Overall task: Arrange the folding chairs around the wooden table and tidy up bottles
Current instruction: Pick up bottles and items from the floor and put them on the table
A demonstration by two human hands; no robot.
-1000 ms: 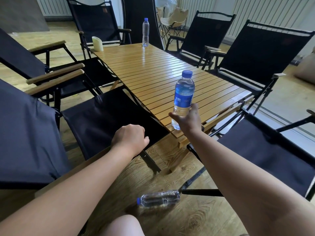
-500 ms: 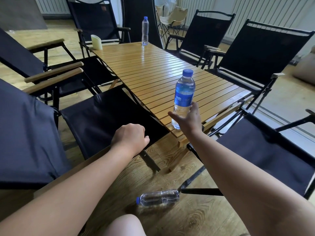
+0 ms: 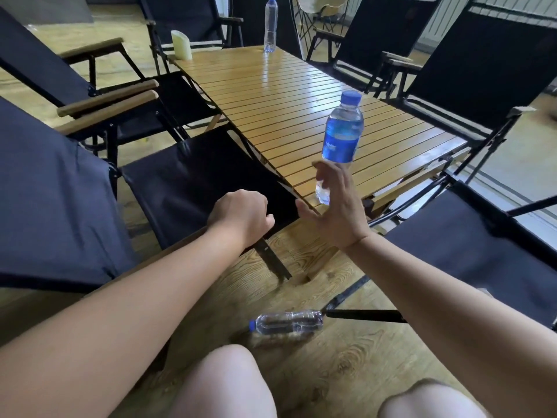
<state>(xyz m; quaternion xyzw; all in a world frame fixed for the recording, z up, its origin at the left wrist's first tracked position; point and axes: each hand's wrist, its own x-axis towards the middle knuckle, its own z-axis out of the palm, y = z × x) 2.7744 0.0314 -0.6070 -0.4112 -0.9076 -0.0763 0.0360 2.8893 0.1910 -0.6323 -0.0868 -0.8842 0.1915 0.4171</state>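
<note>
The tabletop is slatted wood, honey-toned, varnished smooth and glossy, with bright glare along the slats; the blue-labelled bottle is clear plastic with a shiny blue film label and a blue plastic cap; the bottle on the floor is clear, ribbed plastic; the folding chairs have matt dark cloth seats and backs, black metal frames and smooth wooden armrests; the floor shows wood-grain planks with a soft sheen.
</note>
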